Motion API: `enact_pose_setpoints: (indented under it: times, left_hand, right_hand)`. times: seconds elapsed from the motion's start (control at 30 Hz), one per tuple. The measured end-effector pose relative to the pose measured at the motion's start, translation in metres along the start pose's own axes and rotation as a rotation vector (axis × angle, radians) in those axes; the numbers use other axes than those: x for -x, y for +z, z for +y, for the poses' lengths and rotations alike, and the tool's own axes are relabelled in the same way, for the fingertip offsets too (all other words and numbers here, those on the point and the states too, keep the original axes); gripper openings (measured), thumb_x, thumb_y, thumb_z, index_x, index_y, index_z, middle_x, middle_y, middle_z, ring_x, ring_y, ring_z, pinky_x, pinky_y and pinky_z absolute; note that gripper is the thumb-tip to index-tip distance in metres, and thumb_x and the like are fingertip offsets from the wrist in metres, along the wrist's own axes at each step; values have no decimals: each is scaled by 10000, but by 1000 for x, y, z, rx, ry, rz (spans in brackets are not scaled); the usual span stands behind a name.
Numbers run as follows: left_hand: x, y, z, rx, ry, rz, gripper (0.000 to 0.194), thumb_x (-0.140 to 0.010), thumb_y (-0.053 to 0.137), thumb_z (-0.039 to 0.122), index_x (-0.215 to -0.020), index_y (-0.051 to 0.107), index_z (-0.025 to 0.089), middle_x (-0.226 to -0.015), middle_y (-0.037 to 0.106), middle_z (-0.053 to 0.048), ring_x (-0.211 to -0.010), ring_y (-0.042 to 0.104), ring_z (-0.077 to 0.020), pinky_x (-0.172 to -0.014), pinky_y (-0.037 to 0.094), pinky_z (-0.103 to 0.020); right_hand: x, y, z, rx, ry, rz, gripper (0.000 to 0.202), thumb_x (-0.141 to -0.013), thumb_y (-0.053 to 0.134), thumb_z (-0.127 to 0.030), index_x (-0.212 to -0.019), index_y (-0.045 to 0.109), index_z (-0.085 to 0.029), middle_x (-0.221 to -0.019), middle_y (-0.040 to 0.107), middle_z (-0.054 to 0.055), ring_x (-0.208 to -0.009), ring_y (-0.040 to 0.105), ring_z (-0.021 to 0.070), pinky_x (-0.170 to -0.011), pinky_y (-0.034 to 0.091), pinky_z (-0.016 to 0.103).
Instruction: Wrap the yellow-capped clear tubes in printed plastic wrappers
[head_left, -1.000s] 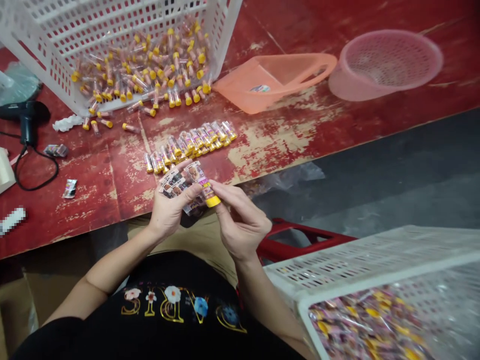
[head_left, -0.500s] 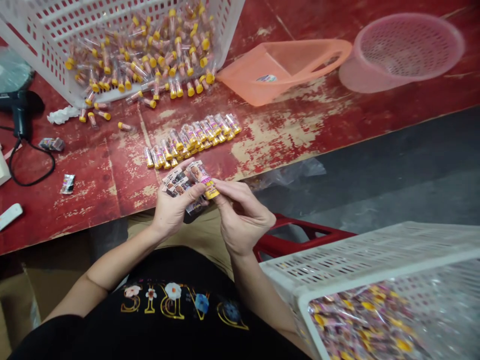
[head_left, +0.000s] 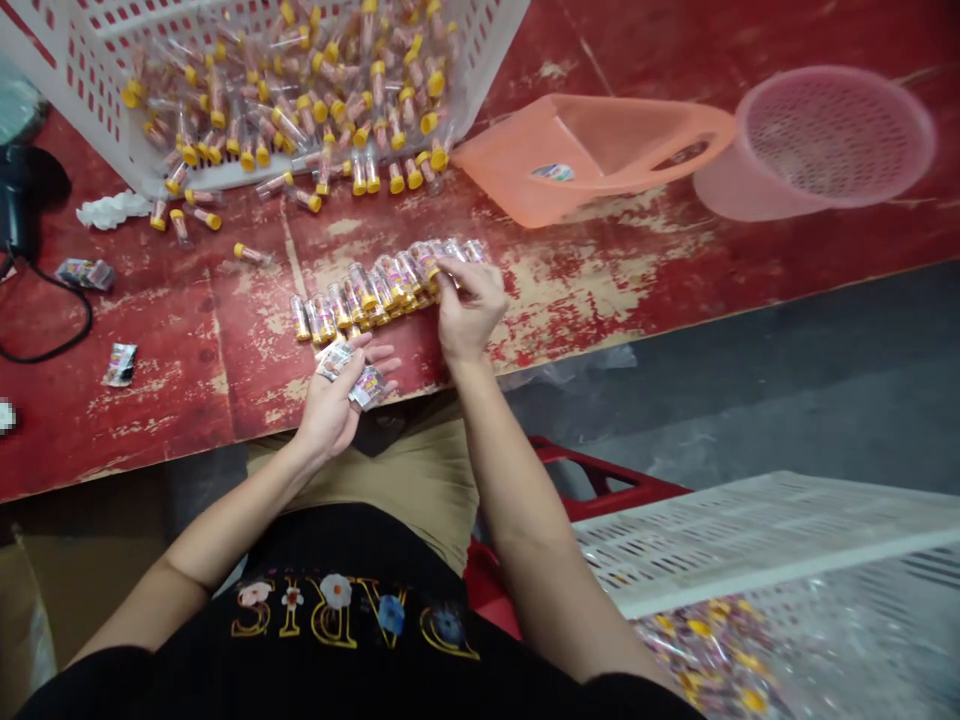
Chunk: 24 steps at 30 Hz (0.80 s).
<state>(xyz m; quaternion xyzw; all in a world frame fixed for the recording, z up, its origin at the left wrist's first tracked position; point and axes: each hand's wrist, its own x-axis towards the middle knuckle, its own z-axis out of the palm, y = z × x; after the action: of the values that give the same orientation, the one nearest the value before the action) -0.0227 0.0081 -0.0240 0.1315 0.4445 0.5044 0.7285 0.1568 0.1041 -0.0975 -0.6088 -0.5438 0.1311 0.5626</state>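
Observation:
My left hand is palm up at the table's front edge, its thumb pressing down a small bunch of printed plastic sleeves; its other fingers are spread. Farther right, my right hand pinches a small yellow-capped tube at the piled row of labelled tubes. The fingers partly hide that tube, and the hand covers part of the row's right end. The row's tubes are clear, with printed wraps and yellow caps towards me.
A white basket holds many yellow-capped tubes, with a few spilled in front. An orange scoop and a pink basket stand right of it. A black heat gun lies left. Lower right is a white crate with wrapped tubes.
My right hand has moved away from my left hand, forward to the tube row, with the tube. The left hand's fingers have opened out under the sleeves. The view has shifted slightly.

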Motion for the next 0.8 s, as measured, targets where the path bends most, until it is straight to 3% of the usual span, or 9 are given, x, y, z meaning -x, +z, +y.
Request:
enact_pose_setpoints:
  times: [0.07,0.17,0.27,0.37,0.43,0.53,0.67,0.8]
  left_hand:
    - [-3,-4,2,14,18,3,232,-868,708,264,-1075,653,174,-1033,767,-80,-1081,712,-229,-968,551,-388]
    - [-7,-6,5,62,54,-24,196,-885,693,297,-1032,668,169,-995,773,-73,-1093,706,-228,-999,532,-404]
    - [-7,-4,7,104,81,-67,154,-902,670,282,-996,679,161,-998,773,-67,-1122,692,-215,-1023,514,-387]
    - [-4,-3,10,112,92,-81,129,-903,664,270,-968,685,160,-1006,769,-63,-1141,681,-201,-1022,509,-354]
    - [0,-6,12,108,95,-58,150,-888,684,291,-968,686,164,-1002,765,-64,-1135,680,-198,-996,519,-336]
    - [4,-17,16,77,104,17,265,-798,778,321,-994,683,169,-997,756,-58,-1050,699,-188,-915,547,-311]
    - [5,-36,23,24,194,129,430,-617,902,285,-969,688,163,-928,739,-22,-842,705,-140,-779,563,-257]
    - [2,-53,31,9,222,200,423,-537,937,309,-837,689,143,-737,685,25,-579,618,-72,-562,511,-187]
  right_hand:
    - [-1,-5,-1,17,-43,-87,162,-900,633,-321,-994,748,-256,-1053,747,61,-1083,655,245,-1059,474,536]
    - [24,-19,-35,-89,17,-119,212,-931,591,-367,-1046,719,-242,-1077,721,70,-1043,666,216,-977,527,451]
    - [55,-27,-81,-265,169,-330,244,-858,700,-422,-983,692,-212,-938,716,37,-833,668,162,-780,560,320]
    - [73,-22,-108,-329,234,-488,212,-813,756,-385,-803,675,-189,-770,684,-6,-692,621,125,-674,524,266]
    - [76,-16,-114,-302,205,-476,179,-863,700,-340,-772,691,-186,-761,690,0,-692,626,127,-673,515,267]
    - [79,-8,-116,-224,118,-459,133,-904,644,-288,-906,750,-206,-876,742,32,-795,677,159,-731,530,295]
    - [84,3,-125,-159,56,-431,144,-918,622,-262,-936,758,-218,-899,753,48,-834,686,179,-795,542,328]
    - [88,17,-136,-184,32,-467,139,-921,618,-252,-875,739,-204,-838,726,38,-794,665,166,-775,530,311]
